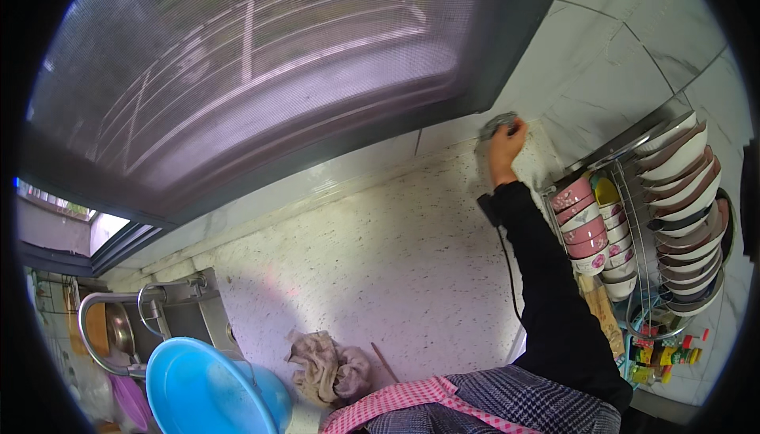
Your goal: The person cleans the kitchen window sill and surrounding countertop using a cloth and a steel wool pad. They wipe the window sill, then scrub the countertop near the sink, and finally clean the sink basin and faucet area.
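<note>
My right hand (506, 148) reaches to the far right corner of the speckled white countertop (368, 256). Its fingers are closed on a grey scouring pad (496, 125), likely steel wool, which is pressed against the tiled wall base (449, 133) below the window. A black strap or small device with a thin cable (509, 268) hangs at my right wrist. My left hand is out of view. Crumpled brown-grey cloths (326, 366) lie at the counter's near edge, beside a thin brown stick (385, 361).
A blue bucket (202, 386) stands at the near left, by the steel sink (189, 318) and its curved faucet (98, 300). At right, a wire rack (632, 244) holds stacked bowls (585, 235) and plates (683, 214). Sauce bottles (665, 355) sit below it. A screened window (285, 78) spans the back.
</note>
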A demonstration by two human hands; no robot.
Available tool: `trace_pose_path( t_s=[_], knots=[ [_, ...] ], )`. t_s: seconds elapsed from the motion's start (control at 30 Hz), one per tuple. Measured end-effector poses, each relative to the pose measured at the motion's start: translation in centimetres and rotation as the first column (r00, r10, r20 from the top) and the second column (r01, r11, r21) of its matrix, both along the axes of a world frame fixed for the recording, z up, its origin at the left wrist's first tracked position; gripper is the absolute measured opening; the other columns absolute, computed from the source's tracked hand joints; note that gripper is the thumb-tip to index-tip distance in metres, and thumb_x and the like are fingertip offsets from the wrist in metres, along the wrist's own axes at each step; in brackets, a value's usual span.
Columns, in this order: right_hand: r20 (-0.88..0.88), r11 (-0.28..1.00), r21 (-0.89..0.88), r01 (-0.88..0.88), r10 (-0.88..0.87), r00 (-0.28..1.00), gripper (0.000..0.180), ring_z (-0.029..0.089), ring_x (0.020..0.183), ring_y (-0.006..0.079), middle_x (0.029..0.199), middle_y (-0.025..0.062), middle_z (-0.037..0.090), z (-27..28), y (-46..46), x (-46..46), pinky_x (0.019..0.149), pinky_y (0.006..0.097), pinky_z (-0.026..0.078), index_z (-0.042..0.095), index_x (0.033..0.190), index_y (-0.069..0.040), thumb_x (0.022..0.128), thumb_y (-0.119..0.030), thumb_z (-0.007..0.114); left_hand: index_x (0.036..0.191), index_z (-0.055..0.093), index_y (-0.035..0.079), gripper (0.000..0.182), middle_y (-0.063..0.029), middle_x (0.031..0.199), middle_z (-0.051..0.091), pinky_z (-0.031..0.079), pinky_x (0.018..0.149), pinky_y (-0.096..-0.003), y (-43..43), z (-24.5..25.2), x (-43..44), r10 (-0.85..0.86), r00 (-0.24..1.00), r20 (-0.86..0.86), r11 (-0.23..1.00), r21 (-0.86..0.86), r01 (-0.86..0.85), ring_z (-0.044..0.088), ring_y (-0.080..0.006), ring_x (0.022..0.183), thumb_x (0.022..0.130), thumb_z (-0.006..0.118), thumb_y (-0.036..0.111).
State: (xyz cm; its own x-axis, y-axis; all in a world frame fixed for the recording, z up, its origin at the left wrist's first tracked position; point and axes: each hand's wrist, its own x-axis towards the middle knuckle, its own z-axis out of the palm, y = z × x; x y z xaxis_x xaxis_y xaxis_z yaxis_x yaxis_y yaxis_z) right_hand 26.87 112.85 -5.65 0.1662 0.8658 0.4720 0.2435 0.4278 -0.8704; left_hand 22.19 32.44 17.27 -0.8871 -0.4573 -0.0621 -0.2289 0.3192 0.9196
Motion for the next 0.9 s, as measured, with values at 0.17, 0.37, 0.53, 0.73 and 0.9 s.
trace_pose_path(
  t_s=[0.17, 0.37, 0.53, 0.73, 0.9],
  knots=[
    [-0.054, 0.962, 0.269, 0.038, -0.024, 0.998, 0.037, 0.060, 0.105, 0.0330, 0.114, 0.0212, 0.061, 6.6, 1.1, -3.2, 0.093, 0.0392, 0.047, 0.055, 0.121, 0.005, 0.091, -0.018, 0.058, 0.123, 0.052, 0.001, 0.044, -0.0104, 0.111, 0.061, 0.050, 0.084, -0.0347, -2.8, 1.4, 2.6, 0.082, 0.996, -0.024, 0.997, -0.004, -0.082, 0.060, -0.0216, 0.096, 0.088, 0.059, 0.025],
    [-0.068, 0.996, -0.074, 0.056, -0.061, 0.996, 0.035, 0.068, 0.089, 0.0352, 0.097, 0.0246, 0.068, -1.3, 1.8, -1.2, 0.082, 0.0426, 0.053, 0.060, 0.108, 0.011, 0.091, -0.020, 0.055, 0.118, 0.053, 0.000, 0.039, -0.0086, 0.105, 0.061, 0.049, 0.083, -0.0323, -6.3, 2.6, 2.4, -0.100, 0.991, -0.092, 0.981, 0.155, 0.114, 0.059, -0.0192, 0.093, 0.086, 0.059, 0.020],
    [0.303, 0.997, -0.050, -0.059, 0.071, 0.950, 0.037, 0.063, 0.101, 0.0400, 0.106, 0.0259, 0.065, -4.9, -12.0, -7.4, 0.089, 0.0464, 0.049, 0.060, 0.112, 0.010, 0.092, -0.021, 0.058, 0.103, 0.054, 0.000, 0.026, -0.0070, 0.091, 0.062, 0.051, 0.073, -0.0261, -8.3, 2.5, 4.3, -0.025, 0.991, -0.134, 0.984, 0.173, 0.048, 0.059, -0.0138, 0.079, 0.083, 0.060, 0.016],
    [0.609, 0.756, 0.199, -0.623, 0.403, 0.683, 0.026, 0.060, 0.097, 0.0379, 0.108, 0.0202, 0.060, -5.3, -27.8, -15.6, 0.084, 0.0460, 0.050, 0.061, 0.109, 0.003, 0.089, -0.013, 0.063, 0.099, 0.053, 0.000, 0.025, -0.0069, 0.087, 0.062, 0.052, 0.069, -0.0249, -7.1, 2.0, 4.0, 0.050, 0.986, -0.159, 0.962, 0.273, -0.005, 0.060, -0.0125, 0.074, 0.081, 0.063, 0.014],
    [0.791, 0.375, 0.270, -0.887, 0.439, 0.426, 0.014, 0.060, 0.093, 0.0336, 0.102, 0.0160, 0.060, -3.2, -41.4, -24.9, 0.080, 0.0424, 0.052, 0.062, 0.101, 0.000, 0.089, -0.007, 0.060, 0.097, 0.055, 0.001, 0.024, -0.0071, 0.089, 0.064, 0.052, 0.070, -0.0253, -8.9, 1.1, 5.4, 0.072, 0.983, -0.172, 0.965, 0.262, -0.025, 0.061, -0.0123, 0.076, 0.078, 0.064, 0.013]
  ],
)
